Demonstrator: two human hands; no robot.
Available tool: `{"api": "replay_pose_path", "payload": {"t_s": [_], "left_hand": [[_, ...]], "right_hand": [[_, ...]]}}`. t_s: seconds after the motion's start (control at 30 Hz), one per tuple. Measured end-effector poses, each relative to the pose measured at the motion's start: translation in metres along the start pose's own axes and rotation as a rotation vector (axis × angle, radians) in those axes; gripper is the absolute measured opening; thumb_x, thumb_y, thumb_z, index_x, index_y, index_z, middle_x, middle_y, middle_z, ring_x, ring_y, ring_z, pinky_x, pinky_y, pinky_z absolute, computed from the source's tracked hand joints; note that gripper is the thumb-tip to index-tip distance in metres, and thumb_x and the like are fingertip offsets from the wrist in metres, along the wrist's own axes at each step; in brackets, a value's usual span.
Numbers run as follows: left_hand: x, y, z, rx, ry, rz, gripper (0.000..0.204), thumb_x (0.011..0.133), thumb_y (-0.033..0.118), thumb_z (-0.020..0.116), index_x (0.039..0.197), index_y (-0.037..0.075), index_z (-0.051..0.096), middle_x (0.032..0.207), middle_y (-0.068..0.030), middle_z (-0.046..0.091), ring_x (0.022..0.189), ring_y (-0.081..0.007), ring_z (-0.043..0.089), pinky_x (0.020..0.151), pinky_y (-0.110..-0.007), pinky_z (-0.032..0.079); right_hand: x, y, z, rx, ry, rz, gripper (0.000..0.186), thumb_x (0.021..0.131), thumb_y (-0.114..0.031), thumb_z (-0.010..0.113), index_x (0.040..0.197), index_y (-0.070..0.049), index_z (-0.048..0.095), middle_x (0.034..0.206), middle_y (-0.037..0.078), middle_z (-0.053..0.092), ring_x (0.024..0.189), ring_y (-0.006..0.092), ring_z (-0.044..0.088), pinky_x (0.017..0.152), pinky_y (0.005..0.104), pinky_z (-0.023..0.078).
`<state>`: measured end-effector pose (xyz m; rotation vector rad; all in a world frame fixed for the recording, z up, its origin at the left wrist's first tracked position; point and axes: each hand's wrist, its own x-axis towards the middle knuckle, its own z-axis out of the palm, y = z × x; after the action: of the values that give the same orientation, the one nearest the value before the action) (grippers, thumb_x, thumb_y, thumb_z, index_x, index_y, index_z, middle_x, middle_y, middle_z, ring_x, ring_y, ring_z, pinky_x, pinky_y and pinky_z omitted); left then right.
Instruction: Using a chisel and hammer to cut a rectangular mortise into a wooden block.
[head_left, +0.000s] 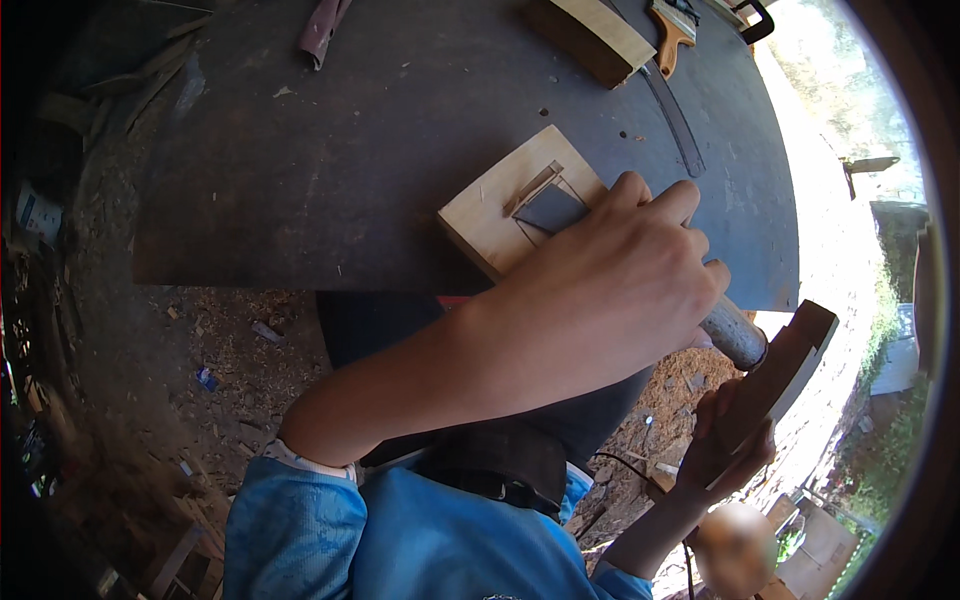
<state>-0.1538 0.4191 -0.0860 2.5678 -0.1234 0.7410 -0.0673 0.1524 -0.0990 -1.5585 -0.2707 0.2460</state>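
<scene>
My left hand [655, 265] is closed around a chisel, whose grey rounded handle [735, 335] sticks out past the little finger. Its dark, flat blade [550, 208] seems to rest on a pale wooden block [490, 200], between thin dark lines drawn there. A raised sliver of wood [535, 188] lies at the blade's far edge. Lower right, my right hand [730, 440] grips a dark, stepped piece of wood [775, 380]. Its upper part is close beside the handle's end; whether they touch I cannot tell. My left hand hides the middle of the chisel and part of the block.
A dark tabletop [320, 190] carries the work. Towards its far right lie another wooden block [590, 40], a dark curved strip [675, 120] and a brush with an orange handle [672, 40]. A maroon piece [322, 32] lies far left. Wood shavings [270, 325] litter the ground.
</scene>
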Motion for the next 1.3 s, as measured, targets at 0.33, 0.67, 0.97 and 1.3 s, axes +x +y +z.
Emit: {"api": "replay_pose_path", "payload": {"t_s": [0.33, 0.67, 0.97, 1.3], "left_hand": [[-0.002, -0.002, -0.002, -0.09, -0.046, 0.03, 0.04, 0.089, 0.042, 0.072, 0.086, 0.002, 0.072, 0.07, -0.0056, 0.064, 0.086, -0.0206, 0.056, 0.077, -0.036, 0.047], [-0.002, -0.003, -0.004, -0.091, -0.009, 0.004, 0.039, 0.088, 0.04, 0.073, 0.08, 0.003, 0.07, 0.067, -0.0052, 0.063, 0.085, -0.0192, 0.057, 0.076, -0.035, 0.048], [-0.004, -0.006, -0.003, -0.084, 0.066, -0.002, 0.034, 0.084, 0.036, 0.076, 0.076, 0.004, 0.067, 0.065, -0.004, 0.062, 0.079, -0.0185, 0.057, 0.075, -0.034, 0.048], [-0.008, -0.009, -0.012, 0.003, 0.011, -0.042, 0.037, 0.086, 0.041, 0.074, 0.081, 0.004, 0.069, 0.068, -0.0043, 0.063, 0.08, -0.019, 0.058, 0.075, -0.034, 0.048]], "right_hand": [[-0.039, -0.007, 0.047, 0.239, 0.289, -0.101, 0.051, 0.104, -0.041, 0.04, 0.137, -0.002, 0.041, 0.094, 0.011, 0.051, 0.075, 0.0163, 0.047, 0.062, 0.0251, 0.039], [-0.045, -0.01, 0.065, 0.339, 0.404, 0.083, 0.06, 0.104, -0.041, 0.041, 0.148, 0.0, 0.033, 0.094, 0.01, 0.049, 0.074, 0.0158, 0.046, 0.066, 0.0261, 0.04], [-0.028, -0.012, 0.052, 0.393, 0.136, 0.039, 0.057, 0.103, -0.039, 0.047, 0.142, 0.001, 0.038, 0.091, 0.011, 0.048, 0.076, 0.0153, 0.045, 0.062, 0.0262, 0.043], [-0.032, -0.002, 0.046, 0.192, -0.045, 0.076, 0.049, 0.104, -0.034, 0.039, 0.138, 0.001, 0.042, 0.083, 0.005, 0.049, 0.069, 0.0111, 0.046, 0.056, 0.023, 0.037]]}}
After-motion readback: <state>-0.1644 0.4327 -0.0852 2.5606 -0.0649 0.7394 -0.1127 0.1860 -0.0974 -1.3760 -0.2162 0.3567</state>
